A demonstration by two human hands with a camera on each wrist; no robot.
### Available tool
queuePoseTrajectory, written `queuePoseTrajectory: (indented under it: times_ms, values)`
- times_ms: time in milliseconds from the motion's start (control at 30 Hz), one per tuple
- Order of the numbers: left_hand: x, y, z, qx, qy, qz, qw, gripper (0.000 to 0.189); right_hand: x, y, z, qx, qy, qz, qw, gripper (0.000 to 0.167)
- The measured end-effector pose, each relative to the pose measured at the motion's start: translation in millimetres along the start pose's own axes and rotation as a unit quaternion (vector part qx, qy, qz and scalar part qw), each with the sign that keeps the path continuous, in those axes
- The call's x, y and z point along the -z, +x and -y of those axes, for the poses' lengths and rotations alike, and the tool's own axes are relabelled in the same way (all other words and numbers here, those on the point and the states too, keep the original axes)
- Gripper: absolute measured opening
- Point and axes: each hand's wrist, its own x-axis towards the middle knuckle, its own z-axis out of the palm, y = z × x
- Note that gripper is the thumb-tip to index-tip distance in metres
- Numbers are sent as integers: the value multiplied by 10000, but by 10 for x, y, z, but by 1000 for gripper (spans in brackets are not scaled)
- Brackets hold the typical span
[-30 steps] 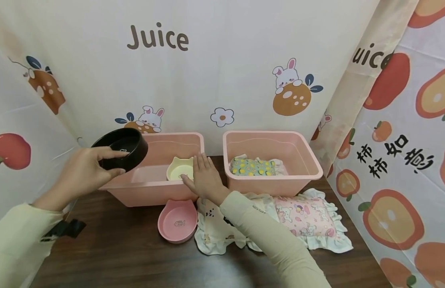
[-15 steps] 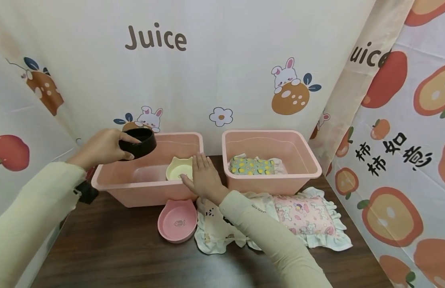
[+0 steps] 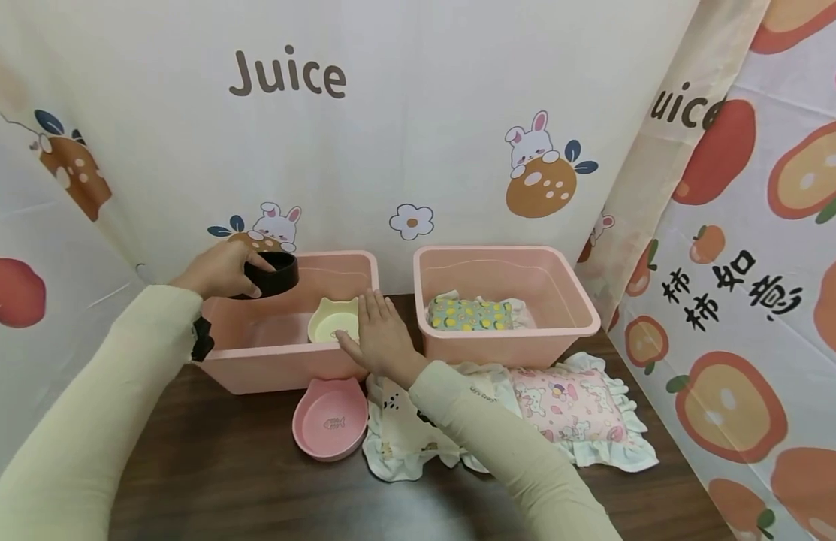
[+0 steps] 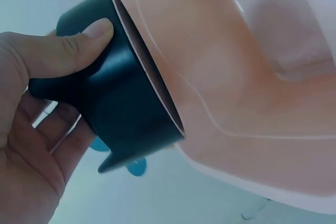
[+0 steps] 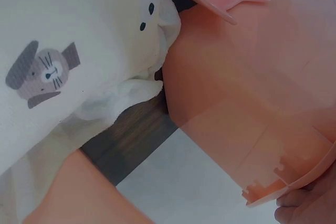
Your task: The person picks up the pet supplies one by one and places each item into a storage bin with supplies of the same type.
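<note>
Head view: gripping black bowl (image 3: 279, 275) in left hand (image 3: 221, 269), at back left part of left bin (image 3: 276, 373). Touching that bin's right edge with right hand (image 3: 385, 338), with fingers straight and thumb spread. With yellow bowl (image 3: 335, 318) inside left bin, beside right hand, and pink bowl (image 3: 330, 432) just in front, on table (image 3: 255, 492). With lemon pillow (image 3: 470, 314) inside right bin (image 3: 505, 346).

Long cream sleeves (image 3: 123, 376), black left-wrist attachment (image 3: 203, 340)
</note>
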Motion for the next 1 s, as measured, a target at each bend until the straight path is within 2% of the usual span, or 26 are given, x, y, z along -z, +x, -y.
queuePoseTrajectory:
  times_ms: [267,467,567,800,867,1000]
  values:
    - [-61,50,213,140,-489,226,9985,42,-4,-13,41,18,154,30,9999,81]
    - [-122,99,225,67,-233,431,9988,38,-2,-5,27,-68,80,49,9999,81]
    - [-206,106,248,50,-51,466,9989,36,-18,0,17,-53,104,94,9999,81]
    - [-486,145,309,-231,633,-15,9977,30,-38,0,5,23,182,-67,9998,79]
    - [-572,150,315,-218,526,-13,9984,30,-36,-3,4,26,221,-85,9997,79]
    - [-710,145,312,-51,-23,98,9999,34,-28,-12,4,35,273,-132,9995,79]
